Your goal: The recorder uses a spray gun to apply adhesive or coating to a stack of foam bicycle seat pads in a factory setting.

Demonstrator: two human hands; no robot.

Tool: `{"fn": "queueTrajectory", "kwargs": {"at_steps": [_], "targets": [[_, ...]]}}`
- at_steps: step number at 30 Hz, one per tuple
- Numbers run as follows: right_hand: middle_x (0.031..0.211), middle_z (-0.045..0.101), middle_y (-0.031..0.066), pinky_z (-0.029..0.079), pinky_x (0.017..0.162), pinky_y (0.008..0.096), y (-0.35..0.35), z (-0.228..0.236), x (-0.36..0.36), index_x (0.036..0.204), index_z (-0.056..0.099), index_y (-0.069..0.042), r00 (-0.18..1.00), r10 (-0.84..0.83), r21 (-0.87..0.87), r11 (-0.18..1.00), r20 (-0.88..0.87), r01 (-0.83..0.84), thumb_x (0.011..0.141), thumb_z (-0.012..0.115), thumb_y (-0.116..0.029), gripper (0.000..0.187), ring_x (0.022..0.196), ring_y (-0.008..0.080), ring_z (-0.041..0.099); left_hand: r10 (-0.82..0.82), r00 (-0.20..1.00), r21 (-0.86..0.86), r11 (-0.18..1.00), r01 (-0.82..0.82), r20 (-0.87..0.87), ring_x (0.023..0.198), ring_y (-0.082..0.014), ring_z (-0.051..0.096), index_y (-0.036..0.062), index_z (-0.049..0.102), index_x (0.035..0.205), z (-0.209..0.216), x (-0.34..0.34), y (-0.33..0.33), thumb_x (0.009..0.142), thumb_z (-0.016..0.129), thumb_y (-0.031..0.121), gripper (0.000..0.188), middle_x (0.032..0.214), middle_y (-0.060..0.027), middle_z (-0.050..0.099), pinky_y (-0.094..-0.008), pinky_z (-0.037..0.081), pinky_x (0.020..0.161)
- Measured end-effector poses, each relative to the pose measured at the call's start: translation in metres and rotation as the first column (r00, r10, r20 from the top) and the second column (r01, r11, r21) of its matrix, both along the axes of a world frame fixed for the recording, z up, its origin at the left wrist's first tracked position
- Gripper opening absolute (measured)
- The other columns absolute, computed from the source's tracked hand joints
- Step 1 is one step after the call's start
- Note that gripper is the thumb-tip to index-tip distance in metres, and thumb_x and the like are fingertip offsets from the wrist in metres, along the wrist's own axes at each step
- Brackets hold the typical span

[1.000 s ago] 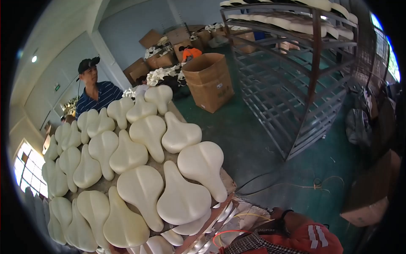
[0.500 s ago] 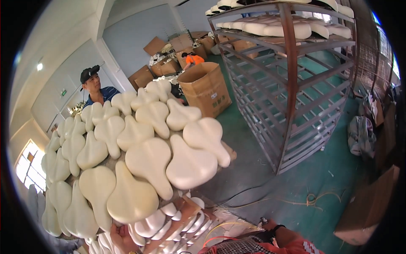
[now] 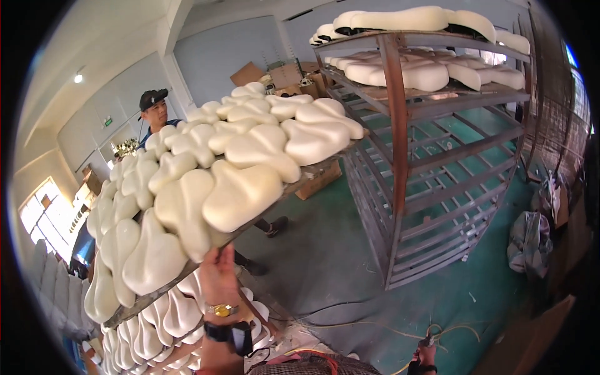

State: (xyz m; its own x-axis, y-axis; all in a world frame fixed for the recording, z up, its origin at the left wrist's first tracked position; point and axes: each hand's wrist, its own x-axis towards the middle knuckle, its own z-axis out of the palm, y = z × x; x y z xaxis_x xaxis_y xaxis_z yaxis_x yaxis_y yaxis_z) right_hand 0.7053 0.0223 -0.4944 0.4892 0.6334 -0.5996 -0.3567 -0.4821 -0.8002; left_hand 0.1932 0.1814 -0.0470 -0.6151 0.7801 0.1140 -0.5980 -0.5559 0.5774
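Observation:
My left hand, with a watch and a dark strap on its wrist, is closed on the near edge of a flat board. Cream bicycle saddle cushions cover the board in rows, and it slants up toward the far right. A co-worker in a dark cap stands beyond the board, hands hidden behind it. Low at the lower right, my right hand hangs away from the board; its fingers are too small and dark to read.
A grey metal rack stands to the right, saddle cushions on its upper levels. More cushions sit on a lower tier under the board. A yellow hose lies on the green floor. Cardboard and a plastic bag are at far right.
The loaded board has risen and swung right toward the rack, my left hand moving up with its edge. My right hand has shifted a little right and down. The co-worker has moved along.

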Motion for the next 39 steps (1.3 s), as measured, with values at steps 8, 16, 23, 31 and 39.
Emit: {"fn": "queueTrajectory", "kwargs": {"at_steps": [8, 16, 23, 31, 39], "targets": [[0.077, 0.053, -0.0045, 0.039, 0.047, 0.0232, 0.006, 0.045, -0.029, 0.123, 0.052, -0.017, 0.954, 0.29, 0.249, 0.921, 0.08, -0.301, 0.084, 0.057, -0.006, 0.041, 0.059, 0.0064, 0.048, -0.199, 0.967, 0.043, 0.977, 0.208, -0.157, 0.084, -0.0231, 0.065, -0.006, 0.06, 0.095, -0.003, 0.089, 0.086, 0.082, 0.06, -0.001, 0.015, 0.095, -0.0128, 0.064, -0.0333, 0.055, 0.078], [0.116, 0.06, 0.0148, 0.046, 0.086, 0.035, 0.063, 0.192, -0.149, 0.125, 0.053, -0.004, 0.466, 0.626, 0.086, 0.539, 0.625, -0.838, 0.083, 0.063, -0.014, 0.044, 0.102, 0.0221, 0.056, -0.552, 0.539, -0.353, 0.829, 0.433, -0.636, 0.087, -0.0129, 0.062, 0.0025, 0.061, 0.11, -0.057, 0.033, 0.028, 0.096, 0.052, 0.028, 0.031, 0.099, -0.0042, 0.063, -0.0267, 0.05, 0.076], [0.089, 0.064, 0.0109, 0.052, 0.065, 0.0311, 0.053, 0.351, -0.374, 0.114, 0.055, -0.004, 0.141, 0.596, 0.461, -0.427, 0.791, -0.778, 0.08, 0.066, -0.007, 0.035, 0.072, 0.0231, 0.064, -0.551, 0.733, -0.595, 0.764, 0.25, -0.399, 0.102, -0.0142, 0.057, 0.0048, 0.056, 0.121, -0.188, -0.086, -0.187, 0.097, 0.039, 0.049, 0.053, 0.111, -0.0046, 0.061, -0.0306, 0.045, 0.089], [0.094, 0.059, 0.0123, 0.043, 0.079, 0.0297, -0.16, 0.52, -0.628, 0.106, 0.052, -0.004, -0.009, 0.873, 0.862, -0.482, 0.487, -0.156, 0.087, 0.057, -0.049, 0.049, 0.086, 0.0164, 0.054, -0.317, 0.87, -0.559, 0.827, 0.058, -0.377, 0.133, -0.0218, 0.033, 0.0076, 0.037, 0.14, -0.203, -0.16, -0.477, 0.097, 0.015, 0.056, 0.069, 0.141, -0.0085, 0.042, -0.0395, 0.024, 0.109], [0.107, 0.059, 0.0164, 0.046, 0.093, 0.036, -0.211, 0.612, -0.754, 0.116, 0.049, 0.004, 0.219, 0.95, 0.948, -0.264, 0.224, 0.179, 0.097, 0.041, -0.031, 0.041, 0.102, 0.0241, 0.057, -0.003, 0.988, -0.688, 0.718, -0.107, -0.156, 0.091, -0.0109, 0.059, 0.0006, 0.054, 0.12, -0.245, -0.14, -0.744, 0.082, 0.072, 0.024, 0.048, 0.093, -0.0025, 0.064, -0.0263, 0.046, 0.083]]}}
